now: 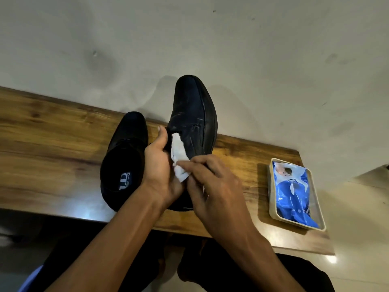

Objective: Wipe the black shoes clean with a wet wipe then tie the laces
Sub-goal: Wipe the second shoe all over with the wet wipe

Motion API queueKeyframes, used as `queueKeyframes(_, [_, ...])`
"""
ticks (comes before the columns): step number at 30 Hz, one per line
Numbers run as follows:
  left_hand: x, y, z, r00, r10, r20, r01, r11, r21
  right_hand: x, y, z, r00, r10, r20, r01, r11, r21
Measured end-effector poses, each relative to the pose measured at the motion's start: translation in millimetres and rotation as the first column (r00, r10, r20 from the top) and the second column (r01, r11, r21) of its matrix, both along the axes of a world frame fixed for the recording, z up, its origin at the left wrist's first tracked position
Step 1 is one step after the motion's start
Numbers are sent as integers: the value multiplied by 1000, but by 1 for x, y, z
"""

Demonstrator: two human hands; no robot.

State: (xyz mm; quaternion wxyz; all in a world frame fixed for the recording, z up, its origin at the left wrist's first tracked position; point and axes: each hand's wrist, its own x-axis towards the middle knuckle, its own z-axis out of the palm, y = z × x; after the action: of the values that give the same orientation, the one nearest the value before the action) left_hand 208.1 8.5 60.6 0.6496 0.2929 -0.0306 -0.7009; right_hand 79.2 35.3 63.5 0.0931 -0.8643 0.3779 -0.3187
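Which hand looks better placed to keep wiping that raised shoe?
The right hand: it already pinches the wet wipe against the raised shoe, while the left hand grips that shoe, steadying it.

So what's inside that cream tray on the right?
A blue wet-wipe pack lies in the cream tray, filling most of it. The tray's floor beneath is hidden.

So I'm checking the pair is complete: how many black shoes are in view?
2. One shoe rests on the wooden table, left of the hands. The other shoe is tilted up, toe away, gripped by the left hand. None seems hidden.
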Motion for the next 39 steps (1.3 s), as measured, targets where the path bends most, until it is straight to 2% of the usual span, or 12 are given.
queueKeyframes(6, [6, 1, -1, 999, 36, -38, -36, 999, -6, -19, -41, -3, 983, -147, 111, 140, 988, 71])
queueKeyframes(9, [3, 4, 3, 1000, 8, 6, -8, 999, -42, -19, -36, -4, 975, -166, 149, 153, 984, 97])
queueKeyframes(15, [1, -2, 9, 997, 43, 64, -45, 999, 26, -10, -1, -2, 989, -3, 150, -3, 999, 44])
queueKeyframes(18, [-4, -3, 8, 993, 119, 21, -120, 991, 53, -8, -16, -1, 986, -13, 168, 5, 999, 44])
queueKeyframes(22, [-7, 5, 5, 999, -8, -52, 9, 1000, 12, -10, -56, -1, 966, -101, 239, 88, 994, 66])
queueKeyframes(25, [-9, 5, 4, 1000, -26, -16, 26, 999, 30, -16, -69, -4, 946, -136, 295, 106, 988, 114])
queueKeyframes(31, [-2, -2, 5, 1000, -2, 23, -1, 996, 93, -38, -35, -5, 978, -28, 204, -12, 981, 195])
queueKeyframes(35, [6, -4, 3, 999, 43, -13, -41, 995, 94, -48, -28, -2, 986, 17, 168, -73, 941, 329])
queueKeyframes(39, [5, -4, 1, 999, 45, -4, -44, 993, 106, -39, -39, -3, 982, -23, 190, -36, 953, 300])
